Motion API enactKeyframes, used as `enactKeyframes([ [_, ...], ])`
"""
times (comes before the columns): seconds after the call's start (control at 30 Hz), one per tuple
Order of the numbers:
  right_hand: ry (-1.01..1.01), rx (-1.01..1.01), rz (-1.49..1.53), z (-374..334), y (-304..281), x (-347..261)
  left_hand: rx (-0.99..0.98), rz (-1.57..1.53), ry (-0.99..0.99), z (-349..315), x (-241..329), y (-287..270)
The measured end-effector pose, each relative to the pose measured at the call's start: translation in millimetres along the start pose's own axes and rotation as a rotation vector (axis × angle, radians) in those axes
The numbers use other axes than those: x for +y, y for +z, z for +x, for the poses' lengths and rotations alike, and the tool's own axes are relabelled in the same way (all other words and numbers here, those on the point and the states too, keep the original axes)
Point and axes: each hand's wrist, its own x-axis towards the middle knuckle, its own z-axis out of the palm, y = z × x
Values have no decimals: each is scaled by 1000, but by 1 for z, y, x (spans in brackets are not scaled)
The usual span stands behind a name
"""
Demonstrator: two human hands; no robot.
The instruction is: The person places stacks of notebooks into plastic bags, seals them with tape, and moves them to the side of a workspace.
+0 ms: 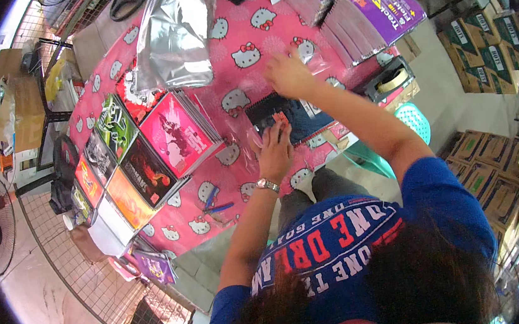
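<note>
A dark navy notebook (301, 126) with an orange-red patch lies on the table in front of me, tilted slightly. My left hand (275, 151) rests on its left part, fingers stretched over the cover. Clear plastic film (246, 139) shows beside that hand; whether it wraps the notebook I cannot tell. Just beyond the notebook's far edge, my right hand (290, 78) is raised over the table, its fingers blurred by motion. More clear film (323, 60) glints to the right of it, and I cannot make out whether the fingers touch it.
Rows of colourful notebooks (140, 168) cover the table's left side. Silver plastic bags (174, 38) lie at the far left. Stacked purple-covered notebooks (385, 6) stand far right, with a tape roll (393, 80) nearer. Blue pens (216, 206) lie near the front edge. A turquoise stool (412, 122) stands at right.
</note>
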Motion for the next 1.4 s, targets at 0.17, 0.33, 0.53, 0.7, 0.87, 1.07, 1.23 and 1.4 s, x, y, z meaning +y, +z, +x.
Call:
enactKeyframes([
  [0.17, -58, 135, -10, -95, 17, -33, 338, 76, -69, 57, -13, -25],
  [0.33, 72, 225, 63, -113, 51, -45, -156, 170, -5, 77, -59, -85],
  [0.53, 72, 267, 76, -117, 54, -42, -34, 167, 165, 29, -14, -117],
  [0.7, 52, 95, -5, -104, 44, -37, 165, 47, 321, 54, 6, -39],
  [0.87, 638, 274, -8, -151, 0, 7, 7, 44, 149, 61, 5, -14],
  [1.07, 355, 220, 344, -203, 47, -98, -18, 178, 173, 77, 1, -18],
  [1.23, 346, 117, 301, -176, 45, -116, -177, 94, 281, 75, 8, -42],
  [1.4, 327, -67, 228, -145, 36, -107, -107, 144, 303, 68, 7, -25],
])
